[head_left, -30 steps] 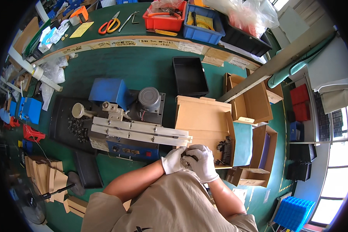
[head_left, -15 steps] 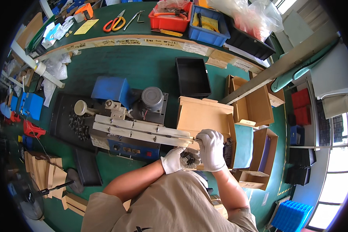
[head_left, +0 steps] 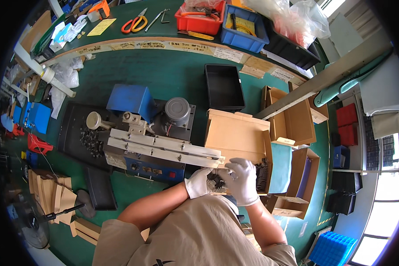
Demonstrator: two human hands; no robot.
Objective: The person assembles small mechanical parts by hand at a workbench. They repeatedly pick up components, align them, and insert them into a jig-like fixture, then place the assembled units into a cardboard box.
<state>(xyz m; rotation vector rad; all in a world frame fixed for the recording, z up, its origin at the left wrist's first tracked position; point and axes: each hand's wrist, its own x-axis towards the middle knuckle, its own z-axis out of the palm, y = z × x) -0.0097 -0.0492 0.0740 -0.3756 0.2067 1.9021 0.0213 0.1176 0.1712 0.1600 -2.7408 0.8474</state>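
Observation:
My left hand (head_left: pixel 198 183), in a white glove, is curled around several small dark parts (head_left: pixel 215 181) just below the end of a long metal rail (head_left: pixel 164 149). Close by on its right, my gloved right hand (head_left: pixel 244 181) has its fingertips drawn together over those parts. Anything between its fingers is too small to make out. The rail slants across the front of a bench machine with a blue housing (head_left: pixel 129 101), a grey round motor (head_left: pixel 177 110) and a blue control panel (head_left: pixel 153 170).
An open cardboard box (head_left: pixel 237 133) with dark parts along its right side sits beyond my right hand. Left of the machine, a black tray (head_left: pixel 71 133) holds loose black pieces. A black bin (head_left: pixel 224 86) stands behind; a slanted beam (head_left: pixel 297 95) crosses at right.
My right hand has moved from the rail's end down toward the parts at my left hand. The left hand has stayed nearly in place. The whole view has shifted slightly.

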